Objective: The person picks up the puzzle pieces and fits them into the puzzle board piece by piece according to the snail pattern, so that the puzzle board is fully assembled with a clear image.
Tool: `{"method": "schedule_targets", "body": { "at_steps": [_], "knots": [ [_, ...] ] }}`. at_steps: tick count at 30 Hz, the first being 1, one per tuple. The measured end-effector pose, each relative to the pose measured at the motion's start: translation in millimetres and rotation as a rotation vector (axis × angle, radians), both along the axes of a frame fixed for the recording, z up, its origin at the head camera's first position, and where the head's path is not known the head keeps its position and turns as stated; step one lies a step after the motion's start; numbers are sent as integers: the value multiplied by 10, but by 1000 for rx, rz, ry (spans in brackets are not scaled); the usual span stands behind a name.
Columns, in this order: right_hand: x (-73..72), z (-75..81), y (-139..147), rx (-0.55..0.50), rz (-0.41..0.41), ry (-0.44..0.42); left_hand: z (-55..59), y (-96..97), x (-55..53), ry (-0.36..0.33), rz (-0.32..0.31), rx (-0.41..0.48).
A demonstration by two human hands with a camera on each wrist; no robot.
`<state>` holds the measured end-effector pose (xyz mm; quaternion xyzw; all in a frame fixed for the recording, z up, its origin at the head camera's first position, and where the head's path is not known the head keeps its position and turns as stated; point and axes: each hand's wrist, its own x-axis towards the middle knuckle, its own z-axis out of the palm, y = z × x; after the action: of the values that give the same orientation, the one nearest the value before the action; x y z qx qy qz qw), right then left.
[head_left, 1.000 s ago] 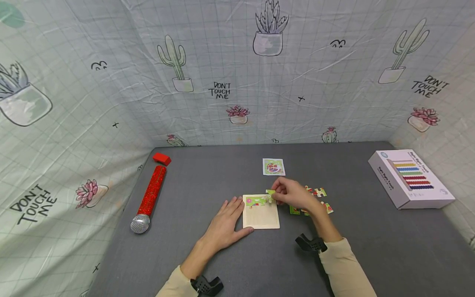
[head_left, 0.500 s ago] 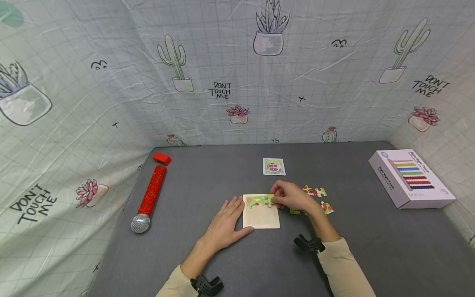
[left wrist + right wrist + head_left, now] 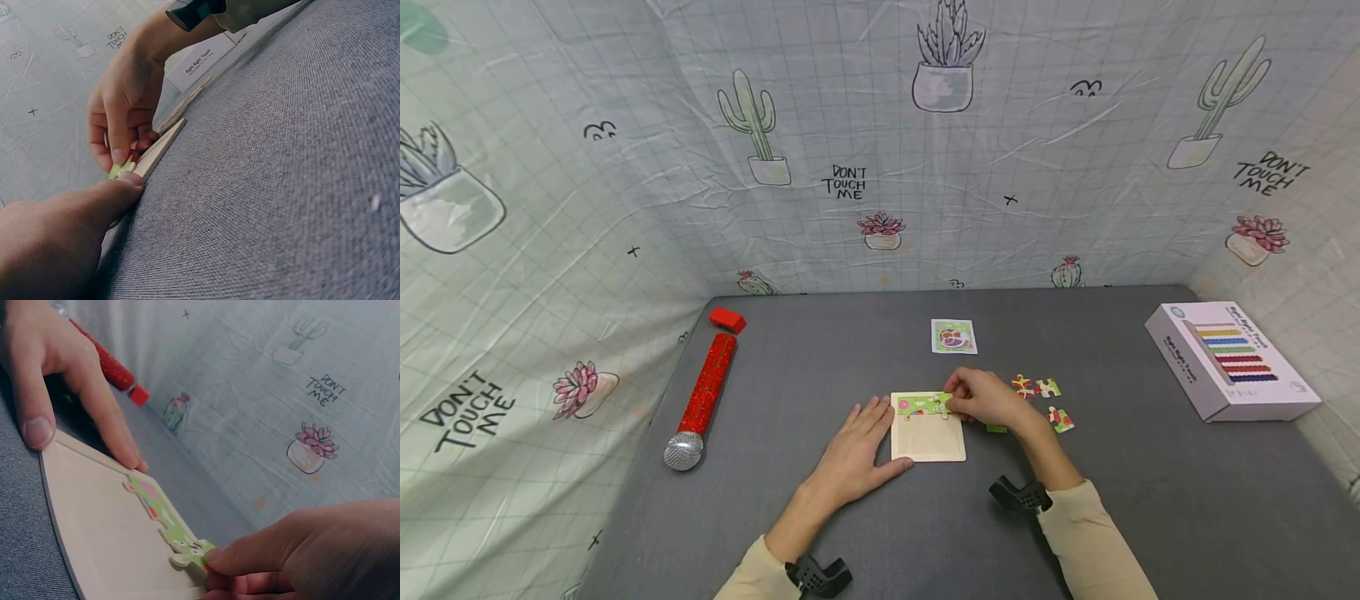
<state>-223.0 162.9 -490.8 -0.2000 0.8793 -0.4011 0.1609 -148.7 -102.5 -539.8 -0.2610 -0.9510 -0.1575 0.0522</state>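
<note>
A square wooden puzzle tray (image 3: 928, 442) lies on the table, with joined green jigsaw pieces (image 3: 916, 406) along its far edge. My left hand (image 3: 855, 457) steadies the tray's left side, fingers straight, thumb at the near left corner. At the far right corner, my right hand (image 3: 987, 397) pinches a green jigsaw piece (image 3: 199, 548) between thumb and fingers. In the right wrist view this piece sits at the end of the row, slightly raised and overlapping its neighbour. The right fingers hide part of it. Several loose jigsaw pieces (image 3: 1062, 419) lie right of the tray, some partly behind my right hand.
A small picture card (image 3: 954, 337) lies beyond the tray. On the left are a red glittery microphone (image 3: 706, 392) and a red block (image 3: 727, 320). A white box (image 3: 1231, 362) stands at the right edge. Patterned cloth (image 3: 880, 125) hangs behind the table.
My right hand has brought its jigsaw piece down from above the tray's far edge into the far right corner, moving slightly toward me. My left hand has stayed in place.
</note>
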Motion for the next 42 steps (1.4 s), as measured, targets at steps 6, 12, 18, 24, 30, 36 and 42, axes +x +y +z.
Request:
{"method": "schedule_targets", "body": {
  "at_steps": [6, 12, 18, 24, 30, 36, 42],
  "knots": [
    [-6, -16, -6, 30, -4, 27, -8, 2, -3, -1, 2, 0],
    [-3, -16, -15, 52, -13, 43, 1, 5, -1, -5, 4, -1],
    [4, 3, -31, 66, -23, 53, 12, 3, -1, -14, 6, -10],
    [6, 23, -35, 91, -25, 55, 31, 5, -6, -6, 3, -15],
    [4, 12, -48, 115, -29, 66, 39, 5, -13, -16, 1, -8],
    [5, -16, -60, 121, -34, 89, 23, 4, -12, -19, 2, -11],
    [2, 8, -17, 106, -47, 95, 16, 4, -6, -20, -1, 2]
  ]
}}
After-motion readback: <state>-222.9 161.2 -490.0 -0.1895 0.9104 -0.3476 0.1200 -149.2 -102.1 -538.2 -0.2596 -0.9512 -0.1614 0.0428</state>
